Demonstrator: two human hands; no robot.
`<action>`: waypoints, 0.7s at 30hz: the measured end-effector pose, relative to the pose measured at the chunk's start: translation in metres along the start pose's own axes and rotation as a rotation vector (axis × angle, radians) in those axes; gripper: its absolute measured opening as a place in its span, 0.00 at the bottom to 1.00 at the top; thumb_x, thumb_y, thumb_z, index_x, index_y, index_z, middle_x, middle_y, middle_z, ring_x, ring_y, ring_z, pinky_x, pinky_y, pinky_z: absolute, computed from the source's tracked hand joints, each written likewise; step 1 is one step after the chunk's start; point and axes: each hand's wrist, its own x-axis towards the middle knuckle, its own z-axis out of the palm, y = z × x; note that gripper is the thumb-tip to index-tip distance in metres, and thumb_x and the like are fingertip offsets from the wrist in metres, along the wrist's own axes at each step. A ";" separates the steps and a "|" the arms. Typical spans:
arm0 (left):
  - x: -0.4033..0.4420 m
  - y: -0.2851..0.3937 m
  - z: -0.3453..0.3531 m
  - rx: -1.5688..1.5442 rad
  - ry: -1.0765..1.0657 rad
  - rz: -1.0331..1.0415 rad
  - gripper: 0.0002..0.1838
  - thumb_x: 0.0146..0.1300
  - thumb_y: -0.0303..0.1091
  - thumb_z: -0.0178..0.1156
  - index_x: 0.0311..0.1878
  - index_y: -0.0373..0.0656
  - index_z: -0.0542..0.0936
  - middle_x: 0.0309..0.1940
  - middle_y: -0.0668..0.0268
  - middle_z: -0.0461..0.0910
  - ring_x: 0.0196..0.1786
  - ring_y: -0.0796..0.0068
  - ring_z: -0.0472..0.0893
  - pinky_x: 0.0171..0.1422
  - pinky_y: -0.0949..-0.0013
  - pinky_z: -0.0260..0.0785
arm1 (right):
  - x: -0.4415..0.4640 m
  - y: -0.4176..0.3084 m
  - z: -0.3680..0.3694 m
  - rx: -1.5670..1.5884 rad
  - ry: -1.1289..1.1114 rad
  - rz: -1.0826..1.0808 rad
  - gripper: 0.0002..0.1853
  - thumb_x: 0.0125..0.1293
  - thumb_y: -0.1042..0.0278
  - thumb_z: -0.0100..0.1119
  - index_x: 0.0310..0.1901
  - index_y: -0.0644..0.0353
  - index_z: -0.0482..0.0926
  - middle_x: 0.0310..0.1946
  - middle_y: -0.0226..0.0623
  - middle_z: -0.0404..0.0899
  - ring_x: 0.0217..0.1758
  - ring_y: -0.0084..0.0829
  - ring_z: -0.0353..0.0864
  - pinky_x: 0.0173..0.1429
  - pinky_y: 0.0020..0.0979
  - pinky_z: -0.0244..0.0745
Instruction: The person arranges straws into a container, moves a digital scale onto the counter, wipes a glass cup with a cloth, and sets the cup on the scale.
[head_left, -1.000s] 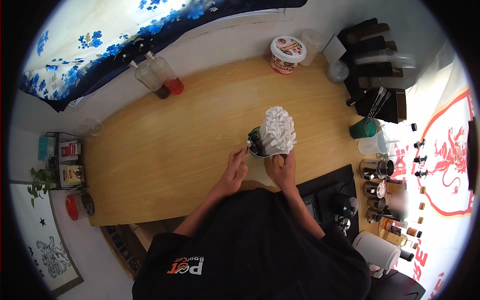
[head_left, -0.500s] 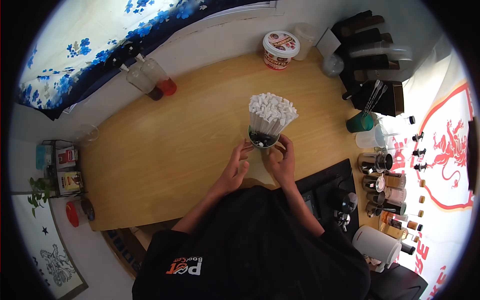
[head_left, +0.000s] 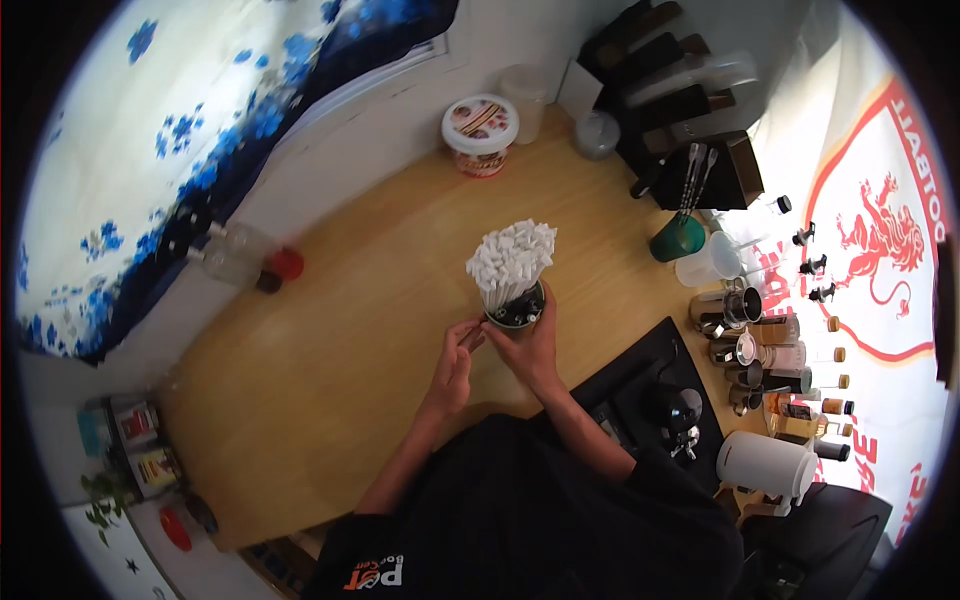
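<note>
Two bare hands are working at a round container (head_left: 516, 326), which is standing on the wooden table (head_left: 340, 370) and is serving here as the clock centre. The right hand (head_left: 532, 350), approaching from 5 o'clock, is holding the container, with its fingers curving around the 3 o'clock side and its thumb lying toward 7 o'clock. The left hand (head_left: 453, 372) is positioned at 7 o'clock, loosely open, its fingertips pointing at the container wall just beside the right thumb; whether they are touching the wall cannot be told. White-wrapped straws (head_left: 510, 255) are filling the rear of the container and leaning toward 12 o'clock; small black items (head_left: 522, 305) are occupying the front. A lidded tub (head_left: 480, 138) is standing well apart near 12 o'clock, and a green cup (head_left: 677, 240) is holding long-handled utensils (head_left: 694, 178) at 2 o'clock. Metal pitchers (head_left: 722, 308) are standing at 3 o'clock. A black mat (head_left: 652, 350) is lying at 4 o'clock, and a white kettle (head_left: 760, 465) is standing beyond it.
</note>
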 end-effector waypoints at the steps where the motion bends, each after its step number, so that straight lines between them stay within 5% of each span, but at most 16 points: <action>1: 0.006 0.004 0.003 -0.001 0.029 -0.017 0.41 0.80 0.64 0.37 0.75 0.34 0.57 0.78 0.48 0.59 0.81 0.53 0.61 0.82 0.49 0.54 | 0.008 0.000 -0.001 0.040 0.008 0.023 0.54 0.53 0.67 0.84 0.75 0.68 0.55 0.65 0.48 0.69 0.69 0.39 0.72 0.72 0.38 0.70; 6: 0.050 0.000 0.001 -0.020 0.042 0.007 0.41 0.79 0.66 0.39 0.76 0.37 0.55 0.75 0.48 0.63 0.79 0.53 0.64 0.80 0.50 0.57 | 0.047 0.008 -0.011 -0.002 0.083 -0.018 0.51 0.52 0.68 0.85 0.72 0.67 0.59 0.63 0.45 0.71 0.68 0.37 0.74 0.71 0.37 0.71; 12: 0.114 -0.011 -0.032 0.278 0.106 -0.001 0.28 0.81 0.47 0.49 0.73 0.38 0.60 0.73 0.52 0.67 0.73 0.59 0.70 0.75 0.57 0.62 | 0.141 0.013 -0.028 0.056 0.144 0.070 0.50 0.49 0.68 0.86 0.70 0.65 0.62 0.60 0.42 0.75 0.64 0.33 0.77 0.68 0.35 0.74; 17: 0.151 -0.028 -0.065 0.385 0.239 0.027 0.24 0.78 0.38 0.54 0.71 0.38 0.65 0.64 0.54 0.74 0.66 0.62 0.75 0.69 0.60 0.67 | 0.255 0.008 -0.040 -0.114 0.294 -0.215 0.52 0.46 0.65 0.88 0.70 0.65 0.63 0.59 0.42 0.77 0.62 0.33 0.79 0.67 0.35 0.76; 21: 0.155 -0.037 -0.074 0.297 0.241 0.013 0.22 0.79 0.36 0.50 0.70 0.37 0.65 0.63 0.57 0.75 0.65 0.64 0.77 0.69 0.62 0.68 | 0.335 0.005 -0.043 -0.053 0.353 -0.240 0.51 0.47 0.64 0.87 0.69 0.66 0.63 0.58 0.43 0.79 0.61 0.33 0.81 0.65 0.35 0.77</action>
